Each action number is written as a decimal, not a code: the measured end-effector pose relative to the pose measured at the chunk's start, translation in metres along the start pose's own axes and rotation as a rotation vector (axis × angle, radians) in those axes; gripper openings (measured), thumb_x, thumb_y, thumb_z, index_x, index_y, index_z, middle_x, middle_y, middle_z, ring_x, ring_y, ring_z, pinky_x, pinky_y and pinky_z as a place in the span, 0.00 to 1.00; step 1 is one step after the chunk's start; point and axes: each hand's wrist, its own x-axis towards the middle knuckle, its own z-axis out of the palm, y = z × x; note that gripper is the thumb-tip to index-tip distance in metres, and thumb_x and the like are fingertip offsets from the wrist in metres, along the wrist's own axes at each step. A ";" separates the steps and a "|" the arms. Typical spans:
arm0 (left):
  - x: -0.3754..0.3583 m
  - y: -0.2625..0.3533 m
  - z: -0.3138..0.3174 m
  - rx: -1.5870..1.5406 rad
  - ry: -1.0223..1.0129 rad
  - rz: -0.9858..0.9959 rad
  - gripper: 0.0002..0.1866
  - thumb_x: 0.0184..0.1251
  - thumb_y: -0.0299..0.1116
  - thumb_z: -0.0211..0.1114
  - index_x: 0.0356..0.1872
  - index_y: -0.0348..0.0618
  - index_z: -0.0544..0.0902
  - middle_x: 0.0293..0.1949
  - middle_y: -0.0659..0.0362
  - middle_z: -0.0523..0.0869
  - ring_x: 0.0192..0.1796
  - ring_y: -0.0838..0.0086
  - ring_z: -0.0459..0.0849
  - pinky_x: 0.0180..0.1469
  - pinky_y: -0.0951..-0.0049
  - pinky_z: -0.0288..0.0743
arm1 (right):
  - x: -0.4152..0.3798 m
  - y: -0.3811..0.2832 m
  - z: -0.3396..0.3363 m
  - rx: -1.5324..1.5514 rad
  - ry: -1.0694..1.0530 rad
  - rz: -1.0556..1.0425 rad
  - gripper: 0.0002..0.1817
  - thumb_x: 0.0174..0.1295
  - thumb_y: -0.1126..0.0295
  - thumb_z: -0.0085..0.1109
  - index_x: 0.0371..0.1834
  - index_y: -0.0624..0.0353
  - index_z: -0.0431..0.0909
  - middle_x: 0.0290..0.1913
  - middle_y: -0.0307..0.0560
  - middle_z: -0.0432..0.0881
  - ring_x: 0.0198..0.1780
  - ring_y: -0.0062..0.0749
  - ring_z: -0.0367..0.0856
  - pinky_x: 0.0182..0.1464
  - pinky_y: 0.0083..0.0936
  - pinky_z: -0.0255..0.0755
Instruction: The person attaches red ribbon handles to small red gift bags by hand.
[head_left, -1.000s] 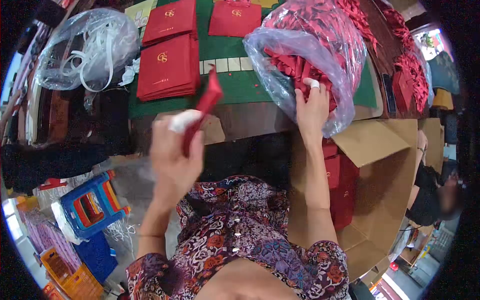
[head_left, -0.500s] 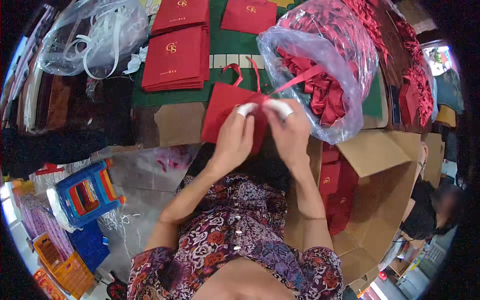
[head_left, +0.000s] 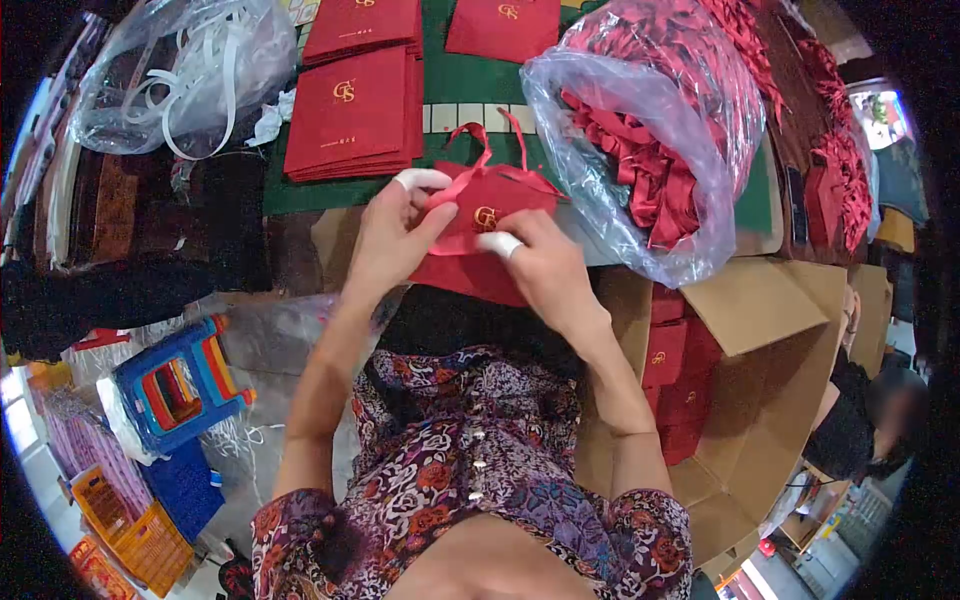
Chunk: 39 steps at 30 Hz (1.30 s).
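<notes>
- At right, I see clear plastic bag (head_left: 697, 262) of red ribbons (head_left: 668, 190).
- Flat red bag (head_left: 470, 278) with gold letters: near edge of green table (head_left: 458, 78).
- Left hand (head_left: 393, 238): fingers nearly closed, pinching shiny red ribbon (head_left: 459, 184).
- Right hand (head_left: 548, 272): half curled, grip I cannot tell.

Pouch (head_left: 470, 275), centre: right edge partly behind right hand (head_left: 555, 280), whose fingers blur slightly. Ribbon (head_left: 450, 240): section at left hand (head_left: 392, 238) covered by fingers; ends too tangled to trace. 11 o'clock: far stack (head_left: 362, 28) cut off by top edge; near stack's (head_left: 345, 110) small print too small to read. 12 o'clock: another pouch (head_left: 503, 30) cropped at top. 10 o'clock: clear bag (head_left: 255, 50) cropped at top. 4 o'clock: carton (head_left: 770, 400) partly behind right forearm; person's (head_left: 845, 425) head blurred.
</notes>
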 end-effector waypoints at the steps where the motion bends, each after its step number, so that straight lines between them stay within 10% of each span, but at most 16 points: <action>1: -0.003 -0.006 -0.002 0.137 0.049 0.007 0.15 0.69 0.23 0.67 0.55 0.38 0.79 0.35 0.65 0.82 0.34 0.86 0.79 0.37 0.84 0.74 | 0.001 0.004 0.001 0.041 0.036 0.019 0.15 0.56 0.79 0.59 0.46 0.53 0.83 0.45 0.46 0.81 0.47 0.45 0.81 0.47 0.37 0.78; 6: -0.021 0.000 0.007 0.633 0.215 0.301 0.14 0.59 0.26 0.72 0.45 0.41 0.81 0.41 0.50 0.80 0.42 0.54 0.82 0.46 0.59 0.78 | -0.001 0.014 0.013 0.126 0.169 0.055 0.19 0.54 0.86 0.59 0.47 0.54 0.84 0.51 0.50 0.80 0.51 0.47 0.81 0.55 0.36 0.77; 13: -0.007 0.028 0.023 0.853 0.334 0.554 0.14 0.56 0.25 0.73 0.43 0.41 0.83 0.41 0.52 0.82 0.47 0.54 0.81 0.50 0.60 0.75 | -0.023 0.009 0.008 0.256 0.446 0.451 0.07 0.59 0.77 0.70 0.40 0.60 0.84 0.36 0.46 0.81 0.31 0.27 0.82 0.35 0.25 0.77; 16: 0.008 0.021 0.032 0.731 0.028 0.645 0.09 0.59 0.21 0.69 0.41 0.40 0.84 0.42 0.51 0.85 0.46 0.53 0.81 0.49 0.60 0.76 | -0.023 0.001 0.010 0.108 0.317 0.581 0.11 0.56 0.65 0.76 0.30 0.61 0.84 0.25 0.43 0.79 0.26 0.28 0.80 0.30 0.25 0.73; 30: 0.033 0.009 0.044 0.992 0.028 0.588 0.22 0.55 0.27 0.73 0.53 0.39 0.83 0.48 0.52 0.81 0.49 0.53 0.77 0.52 0.57 0.75 | -0.004 -0.004 0.022 0.057 0.256 0.602 0.09 0.54 0.72 0.72 0.35 0.57 0.81 0.35 0.47 0.80 0.39 0.45 0.81 0.42 0.37 0.74; 39: 0.031 0.018 0.044 0.923 0.089 0.628 0.20 0.46 0.28 0.78 0.43 0.43 0.83 0.44 0.55 0.80 0.47 0.57 0.76 0.49 0.58 0.70 | -0.004 0.002 0.014 0.212 0.360 0.575 0.06 0.63 0.77 0.65 0.41 0.62 0.80 0.35 0.47 0.82 0.33 0.32 0.82 0.39 0.29 0.76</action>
